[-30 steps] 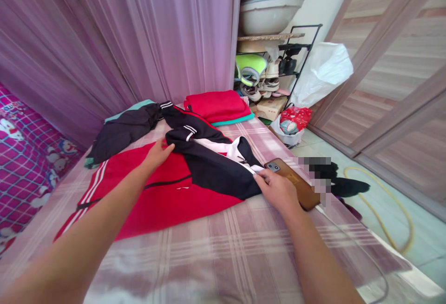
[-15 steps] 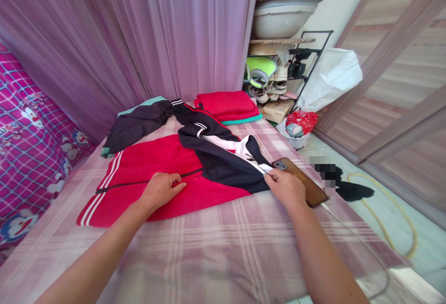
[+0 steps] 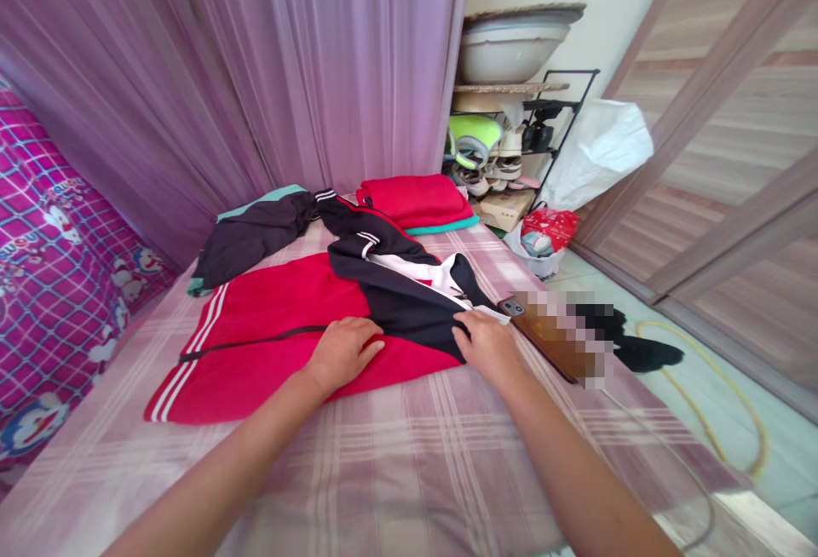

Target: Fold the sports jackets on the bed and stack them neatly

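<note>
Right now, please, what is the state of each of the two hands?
Left hand: loosely open, over the red front of the jacket.
Right hand: fingers bent at the jacket's dark part; whether it grips cannot be told.

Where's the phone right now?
In the head view, the phone lies toward the right on the plaid bedsheet, just right of the person's right hand, near the jacket's collar.
</note>
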`<state>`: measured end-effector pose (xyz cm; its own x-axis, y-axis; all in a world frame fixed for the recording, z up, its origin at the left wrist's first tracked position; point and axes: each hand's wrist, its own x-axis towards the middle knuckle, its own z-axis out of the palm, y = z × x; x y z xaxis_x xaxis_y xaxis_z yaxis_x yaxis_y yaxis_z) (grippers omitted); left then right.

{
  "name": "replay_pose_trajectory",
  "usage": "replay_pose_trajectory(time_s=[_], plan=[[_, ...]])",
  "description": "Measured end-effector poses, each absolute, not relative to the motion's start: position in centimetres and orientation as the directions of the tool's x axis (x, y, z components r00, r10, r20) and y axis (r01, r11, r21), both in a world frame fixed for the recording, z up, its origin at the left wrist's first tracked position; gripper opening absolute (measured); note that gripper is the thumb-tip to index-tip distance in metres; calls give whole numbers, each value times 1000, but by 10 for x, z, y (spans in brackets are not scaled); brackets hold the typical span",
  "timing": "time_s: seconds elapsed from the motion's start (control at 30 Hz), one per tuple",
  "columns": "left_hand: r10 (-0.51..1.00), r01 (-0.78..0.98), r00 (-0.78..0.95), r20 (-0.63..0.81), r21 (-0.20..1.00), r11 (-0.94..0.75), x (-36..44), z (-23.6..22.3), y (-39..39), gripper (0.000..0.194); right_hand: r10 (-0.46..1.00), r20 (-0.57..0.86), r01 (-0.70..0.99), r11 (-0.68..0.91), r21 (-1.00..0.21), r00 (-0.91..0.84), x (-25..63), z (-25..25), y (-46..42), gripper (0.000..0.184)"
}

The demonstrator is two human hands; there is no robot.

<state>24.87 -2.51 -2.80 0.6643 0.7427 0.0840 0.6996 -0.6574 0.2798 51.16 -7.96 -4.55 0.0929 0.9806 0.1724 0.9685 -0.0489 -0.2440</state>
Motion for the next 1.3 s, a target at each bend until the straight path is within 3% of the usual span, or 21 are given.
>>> replay_pose_trajectory(time_s=[0.1, 0.2, 0.33, 0.43, 0.53, 0.77, 1.0, 1.1, 1.2, 1.3], plan=[[791, 743, 612, 25, 326, -585, 245, -19, -5, 32, 983, -20, 965, -183, -186, 182, 514, -29, -62, 28], [884, 837, 458, 93, 292, -464, 230, -5, 31, 32, 970, -102, 957, -234, -171, 219, 514, -16, -45, 31], [892, 902, 401, 208, 83, -424, 211, 6, 85, 43, 959, -39, 936, -283, -210, 281, 512, -28, -37, 30], [876, 887, 461, 138, -89, -453, 210, 2, 114, 49, 950, 7, 922, -301, -243, 312, 513, -43, -38, 27], [898, 895, 432, 82, -160, -416, 220, -10, 128, 54, 946, -1, 918, -313, -243, 323, 515, -47, -38, 27], [875, 885, 448, 183, -231, -405, 234, -27, 136, 32, 940, -30, 915, -337, -222, 339, 513, -39, -37, 28], [855, 909, 403, 327, -251, -333, 175, 26, 141, 28, 938, -23, 916, -342, -210, 345, 512, -38, -39, 28], [874, 905, 411, 258, -231, -357, 151, 41, 127, 25, 940, -17, 917, -336, -215, 340, 511, -37, -40, 29], [850, 852, 512, 123, -197, -484, 154, 27, 104, 25, 941, -21, 917, -334, -220, 338, 510, -37, -40, 31], [832, 839, 538, 136, -180, -513, 179, -4, 87, 40, 942, -30, 917, -332, -221, 334, 510, -38, -41, 33]])
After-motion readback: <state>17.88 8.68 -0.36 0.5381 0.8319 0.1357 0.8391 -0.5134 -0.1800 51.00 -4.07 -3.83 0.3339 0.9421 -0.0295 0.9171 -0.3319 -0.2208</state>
